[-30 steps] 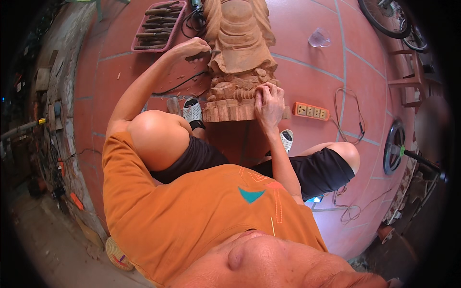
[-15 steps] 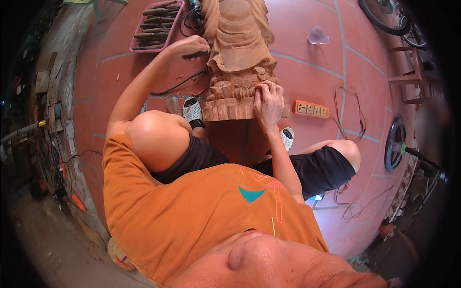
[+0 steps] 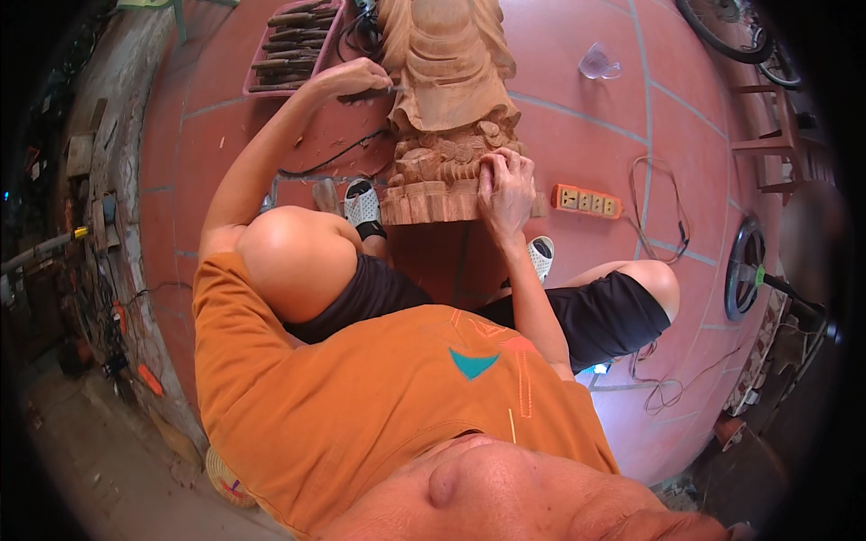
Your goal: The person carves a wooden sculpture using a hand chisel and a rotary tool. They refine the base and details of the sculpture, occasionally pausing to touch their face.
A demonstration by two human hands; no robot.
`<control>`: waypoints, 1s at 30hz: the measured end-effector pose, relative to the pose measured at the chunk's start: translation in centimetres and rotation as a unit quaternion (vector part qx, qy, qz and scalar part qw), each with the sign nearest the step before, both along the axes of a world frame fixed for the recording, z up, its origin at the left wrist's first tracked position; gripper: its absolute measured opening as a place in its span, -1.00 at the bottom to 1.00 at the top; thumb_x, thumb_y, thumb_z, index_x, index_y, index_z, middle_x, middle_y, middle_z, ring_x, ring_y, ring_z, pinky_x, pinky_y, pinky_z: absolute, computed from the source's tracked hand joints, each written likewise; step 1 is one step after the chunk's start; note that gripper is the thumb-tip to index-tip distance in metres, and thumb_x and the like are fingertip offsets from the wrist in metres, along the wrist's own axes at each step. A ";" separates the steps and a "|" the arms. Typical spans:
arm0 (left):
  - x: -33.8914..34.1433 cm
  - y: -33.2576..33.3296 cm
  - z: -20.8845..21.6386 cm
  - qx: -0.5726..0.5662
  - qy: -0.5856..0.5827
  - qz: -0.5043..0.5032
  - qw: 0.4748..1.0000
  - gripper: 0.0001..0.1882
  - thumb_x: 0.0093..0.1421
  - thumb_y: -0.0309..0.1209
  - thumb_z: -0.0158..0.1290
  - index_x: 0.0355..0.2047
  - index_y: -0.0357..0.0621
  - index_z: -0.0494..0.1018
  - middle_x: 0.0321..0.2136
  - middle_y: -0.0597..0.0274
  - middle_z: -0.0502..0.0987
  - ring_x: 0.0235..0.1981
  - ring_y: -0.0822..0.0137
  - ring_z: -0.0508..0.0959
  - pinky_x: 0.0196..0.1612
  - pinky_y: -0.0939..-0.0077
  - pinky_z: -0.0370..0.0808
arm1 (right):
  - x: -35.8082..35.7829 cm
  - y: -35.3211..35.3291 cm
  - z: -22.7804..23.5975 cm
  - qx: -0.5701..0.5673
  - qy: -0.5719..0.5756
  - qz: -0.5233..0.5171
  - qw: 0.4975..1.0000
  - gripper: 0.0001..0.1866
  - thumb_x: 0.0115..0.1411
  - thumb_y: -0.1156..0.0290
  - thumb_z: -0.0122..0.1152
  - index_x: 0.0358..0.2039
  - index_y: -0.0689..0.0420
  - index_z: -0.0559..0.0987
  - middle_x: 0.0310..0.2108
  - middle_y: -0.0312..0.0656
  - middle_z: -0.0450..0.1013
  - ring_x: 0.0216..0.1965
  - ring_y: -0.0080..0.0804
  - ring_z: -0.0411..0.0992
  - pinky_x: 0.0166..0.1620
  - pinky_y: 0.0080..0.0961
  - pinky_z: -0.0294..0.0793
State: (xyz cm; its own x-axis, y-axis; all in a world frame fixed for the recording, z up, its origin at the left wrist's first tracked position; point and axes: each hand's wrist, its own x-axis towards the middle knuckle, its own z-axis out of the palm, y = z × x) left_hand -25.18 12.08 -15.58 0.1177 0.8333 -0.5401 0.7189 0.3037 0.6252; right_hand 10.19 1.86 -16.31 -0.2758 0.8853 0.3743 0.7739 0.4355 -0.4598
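Tiles (image 3: 577,122), right hand (image 3: 508,194) on statue (image 3: 451,101)

Carved wooden figure (image 3: 451,86) in flowing robe, cropped at top, with ridged base (image 3: 424,206) toward seated person in orange shirt (image 3: 361,388).
In left hand (image 3: 361,76): slim tool (image 3: 370,92) with dark handle, pointed at left edge of robe, too small to tell if touching. On right side of base: right hand (image 3: 507,191), with bent fingers. Beyond left hand: pink tray (image 3: 328,38) of wooden-handled tools (image 3: 290,47). On red tile floor (image 3: 577,153): orange power strip (image 3: 586,201), just right of base; clear cup (image 3: 595,63), farther off. At upper right: bicycle wheel (image 3: 735,59).
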 end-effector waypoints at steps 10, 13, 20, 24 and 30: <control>0.7 -0.2 2.0 0.052 -0.116 0.035 0.991 -0.59 0.15 -0.27 0.20 -0.01 -0.14 0.51 -0.23 0.26 0.55 -0.35 0.41 0.57 -0.30 0.53 0.51 | 0.2 0.0 -0.3 -0.002 -0.003 -0.005 1.000 -0.92 0.15 0.38 0.23 -0.33 0.04 0.57 -0.18 -0.33 0.45 -0.08 -0.26 0.39 -0.13 -0.25 0.45; 1.8 -0.5 4.5 0.029 -0.213 0.097 0.972 -0.68 0.19 -0.23 0.22 -0.11 -0.10 0.53 -0.20 0.27 0.54 -0.27 0.42 0.60 -0.20 0.58 0.54 | 0.2 0.0 -0.1 -0.001 -0.002 -0.004 1.000 -0.91 0.14 0.38 0.24 -0.32 0.03 0.57 -0.19 -0.33 0.45 -0.09 -0.26 0.39 -0.14 -0.25 0.45; 3.7 -0.3 1.3 0.167 -0.204 0.156 0.952 -0.76 0.21 -0.21 0.24 -0.26 -0.06 0.51 -0.38 0.34 0.59 -0.48 0.53 0.60 -0.44 0.67 0.53 | 0.1 0.0 -0.3 0.006 0.001 -0.002 1.000 -0.90 0.14 0.37 0.25 -0.32 0.02 0.56 -0.19 -0.34 0.44 -0.09 -0.26 0.39 -0.13 -0.25 0.45; 4.6 0.0 0.9 0.191 -0.162 0.184 0.950 -0.77 0.22 -0.21 0.23 -0.35 -0.08 0.51 -0.51 0.34 0.60 -0.59 0.57 0.57 -0.57 0.70 0.47 | 0.3 0.1 -0.4 0.006 -0.001 -0.004 1.000 -0.90 0.13 0.37 0.25 -0.32 0.02 0.56 -0.19 -0.33 0.44 -0.08 -0.26 0.39 -0.13 -0.25 0.45; 4.3 0.3 -0.9 0.258 -0.208 0.230 0.915 -0.72 0.18 -0.22 0.26 -0.37 -0.19 0.52 -0.53 0.34 0.60 -0.60 0.56 0.58 -0.56 0.68 0.52 | 0.1 0.1 -0.1 0.000 0.005 -0.002 1.000 -0.90 0.13 0.38 0.25 -0.32 0.02 0.56 -0.19 -0.33 0.44 -0.08 -0.26 0.39 -0.12 -0.25 0.44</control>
State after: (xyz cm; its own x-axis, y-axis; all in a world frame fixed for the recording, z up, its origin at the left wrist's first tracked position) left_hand -20.87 12.41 -16.43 -0.2040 0.9777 -0.0492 0.2565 0.1019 0.9612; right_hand 10.33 1.92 -16.44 -0.2696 0.8862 0.3767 0.7709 0.4330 -0.4670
